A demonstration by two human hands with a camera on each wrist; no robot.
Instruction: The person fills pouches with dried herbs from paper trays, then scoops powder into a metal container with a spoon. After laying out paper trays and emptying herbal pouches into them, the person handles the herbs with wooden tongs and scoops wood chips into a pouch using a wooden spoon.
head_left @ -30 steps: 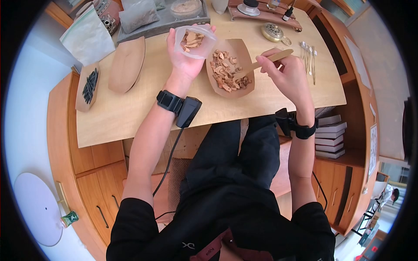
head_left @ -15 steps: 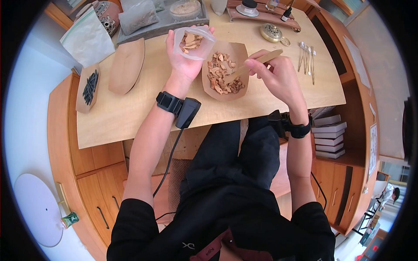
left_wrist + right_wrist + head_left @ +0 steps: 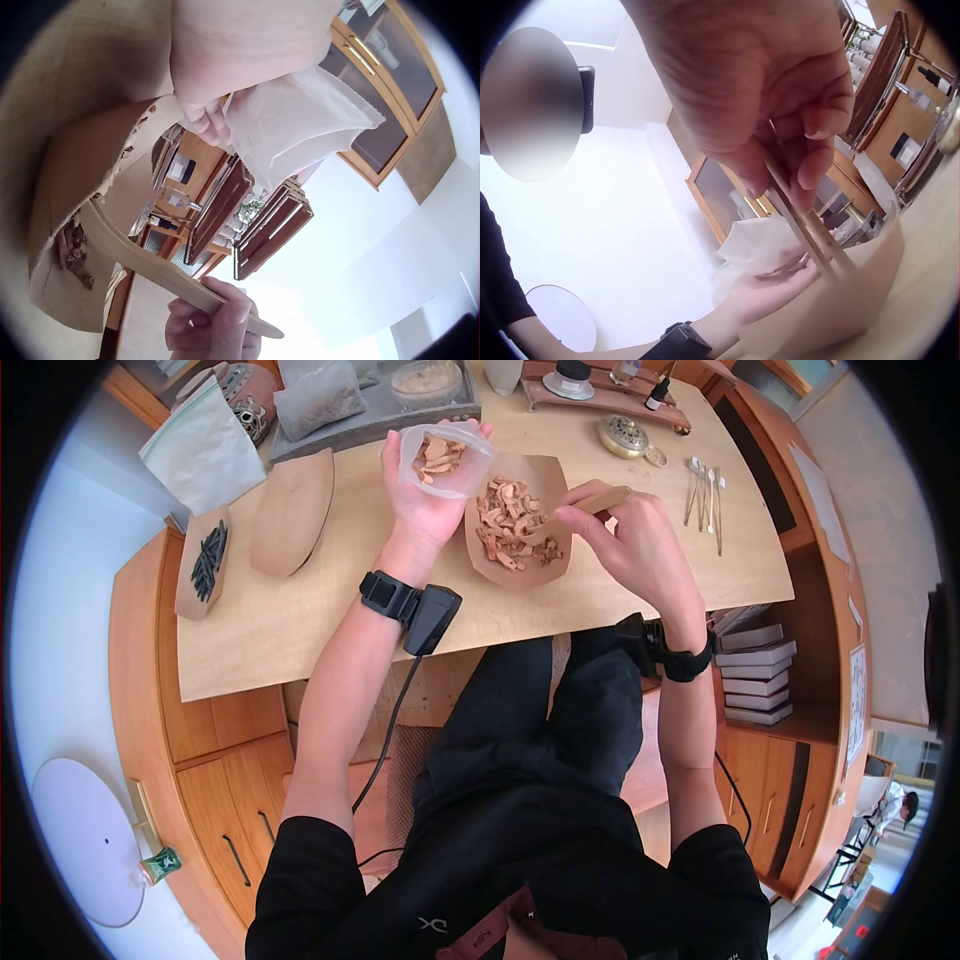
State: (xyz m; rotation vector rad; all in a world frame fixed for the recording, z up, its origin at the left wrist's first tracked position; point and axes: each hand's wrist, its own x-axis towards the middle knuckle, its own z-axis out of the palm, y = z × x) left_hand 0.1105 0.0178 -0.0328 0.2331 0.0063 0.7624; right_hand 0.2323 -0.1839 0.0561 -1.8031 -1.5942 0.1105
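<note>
My left hand (image 3: 420, 515), palm up, holds a translucent plastic pouch (image 3: 472, 475) whose mouth gapes. Pale brown dried chips (image 3: 440, 455) lie inside the pouch. Just right of it stands a boat-shaped wooden tray (image 3: 545, 472) with a heap of curled brown chips (image 3: 505, 510). My right hand (image 3: 640, 545) pinches wooden tongs (image 3: 161, 270) between thumb and fingers, two slim arms showing in the right wrist view. The tips of the tongs reach down among the chips at the tray's right side.
To the left are an empty wooden tray (image 3: 290, 510), a tray of dark sticks (image 3: 207, 560) and a white pouch (image 3: 205, 450). A grey tray (image 3: 385, 418) with bags stands behind. At right lie a brass pot (image 3: 624, 435) and several thin tools (image 3: 712, 505).
My right hand has moved left with the tongs, and the tray of chips has shifted slightly left. The upper end of the tongs has swung left and down. My left hand stays nearly still.
</note>
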